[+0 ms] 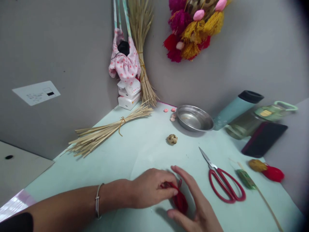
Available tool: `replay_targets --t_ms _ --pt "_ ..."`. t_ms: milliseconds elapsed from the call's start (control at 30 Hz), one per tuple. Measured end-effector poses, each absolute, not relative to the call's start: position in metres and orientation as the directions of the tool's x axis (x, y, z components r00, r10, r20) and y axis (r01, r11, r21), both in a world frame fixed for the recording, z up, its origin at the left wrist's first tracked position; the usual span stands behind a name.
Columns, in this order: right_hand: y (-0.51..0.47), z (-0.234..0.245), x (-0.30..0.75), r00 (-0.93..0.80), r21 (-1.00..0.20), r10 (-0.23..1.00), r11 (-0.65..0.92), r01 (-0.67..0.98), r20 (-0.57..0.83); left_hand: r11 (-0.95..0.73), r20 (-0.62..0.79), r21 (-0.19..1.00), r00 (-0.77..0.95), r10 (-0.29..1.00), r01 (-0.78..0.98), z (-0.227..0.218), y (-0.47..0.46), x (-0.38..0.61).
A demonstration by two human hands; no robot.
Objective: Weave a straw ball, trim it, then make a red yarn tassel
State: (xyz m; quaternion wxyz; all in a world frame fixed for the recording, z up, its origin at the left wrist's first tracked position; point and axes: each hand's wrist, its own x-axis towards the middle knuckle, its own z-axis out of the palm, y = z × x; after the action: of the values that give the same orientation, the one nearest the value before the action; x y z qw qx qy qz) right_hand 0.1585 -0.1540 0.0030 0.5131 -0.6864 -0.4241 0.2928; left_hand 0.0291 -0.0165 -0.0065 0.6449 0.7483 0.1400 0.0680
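Observation:
My left hand [154, 188], with a bangle on its wrist, reaches in from the left and pinches a bundle of red yarn [180, 202] between thumb and fingers. Below the pinch, the bundle hangs down towards the table top. Just to the right is my right hand [199, 206], its thumb and fingers spread apart around the bundle. Whether the right palm touches the yarn I cannot tell. Scissors [223, 180] with red handles lie to the right of my hands, blades slightly parted. A small woven ball [172, 139] sits beyond them.
Behind stand a metal bowl [195, 118], pink beads [165, 110], a teal tumbler [236, 111], a green bottle [251, 120] and a dark phone [264, 139]. Straw bundles [108, 130] lie left. At right are green thread [246, 179], a thin stick [269, 206] and red-and-ochre yarn [272, 173].

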Motion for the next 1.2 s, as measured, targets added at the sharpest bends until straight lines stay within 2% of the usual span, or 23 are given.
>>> replay_targets --t_ms 100,200,300,367,433,500,567,633,733,800,833,900,967,1033,1133,1200 --pt "-0.153 0.001 0.153 0.466 -0.950 0.885 -0.125 0.285 0.023 0.062 -0.125 0.992 0.958 0.259 0.113 -0.010 -0.017 0.029" --pt "-0.153 0.005 0.156 0.505 -0.954 0.852 -0.253 0.161 -0.141 0.129 -0.158 0.983 0.950 0.268 0.127 -0.008 -0.012 0.030" --pt "-0.154 0.009 0.165 0.508 -0.951 0.827 -0.306 0.049 -0.240 0.052 -0.150 0.989 0.915 0.375 0.141 -0.002 -0.005 0.032" --pt "-0.155 0.008 0.172 0.519 -0.956 0.816 -0.293 -0.006 -0.254 -0.073 -0.072 0.991 0.899 0.432 0.114 0.002 0.000 0.032" --pt "-0.154 0.005 0.178 0.504 -0.949 0.807 -0.299 -0.102 -0.308 -0.165 -0.006 0.982 0.894 0.448 0.089 0.005 0.002 0.032" --pt "-0.153 0.002 0.181 0.451 -0.924 0.808 -0.317 -0.212 -0.380 -0.163 0.013 0.984 0.886 0.463 0.071 0.007 0.002 0.032" --pt "-0.151 0.002 0.179 0.406 -0.896 0.806 -0.324 -0.305 -0.430 -0.006 -0.028 0.999 0.880 0.474 0.035 0.006 -0.001 0.032" --pt "-0.149 0.005 0.174 0.374 -0.871 0.805 -0.326 -0.369 -0.460 0.260 -0.102 0.965 0.891 0.443 -0.019 0.004 -0.006 0.033" --pt "-0.146 0.009 0.168 0.359 -0.851 0.802 -0.322 -0.414 -0.478 0.598 -0.157 0.795 0.917 0.368 -0.104 0.002 -0.010 0.035" --pt "-0.146 0.010 0.168 0.367 -0.845 0.791 -0.326 -0.423 -0.489 0.677 -0.168 0.725 0.919 0.356 -0.129 0.003 -0.009 0.036" --pt "-0.146 0.010 0.169 0.374 -0.841 0.783 -0.328 -0.430 -0.497 0.671 -0.178 0.732 0.916 0.360 -0.121 0.003 -0.007 0.035" --pt "-0.147 0.008 0.172 0.394 -0.833 0.764 -0.326 -0.447 -0.510 0.571 -0.206 0.820 0.906 0.371 -0.047 0.003 -0.003 0.034" --pt "-0.147 0.006 0.174 0.415 -0.835 0.752 -0.323 -0.445 -0.512 0.372 -0.219 0.926 0.898 0.383 0.067 0.000 -0.001 0.032" --pt "-0.147 0.003 0.174 0.423 -0.853 0.760 -0.327 -0.407 -0.494 0.163 -0.220 0.971 0.911 0.350 0.172 -0.004 -0.002 0.031" --pt "-0.147 0.001 0.173 0.418 -0.895 0.795 -0.346 -0.281 -0.439 -0.016 -0.216 0.974 0.944 0.248 0.227 -0.010 -0.006 0.032" --pt "-0.149 0.003 0.178 0.448 -0.929 0.818 -0.358 -0.095 -0.361 -0.019 -0.206 0.976 0.953 0.222 0.216 -0.012 -0.007 0.032"
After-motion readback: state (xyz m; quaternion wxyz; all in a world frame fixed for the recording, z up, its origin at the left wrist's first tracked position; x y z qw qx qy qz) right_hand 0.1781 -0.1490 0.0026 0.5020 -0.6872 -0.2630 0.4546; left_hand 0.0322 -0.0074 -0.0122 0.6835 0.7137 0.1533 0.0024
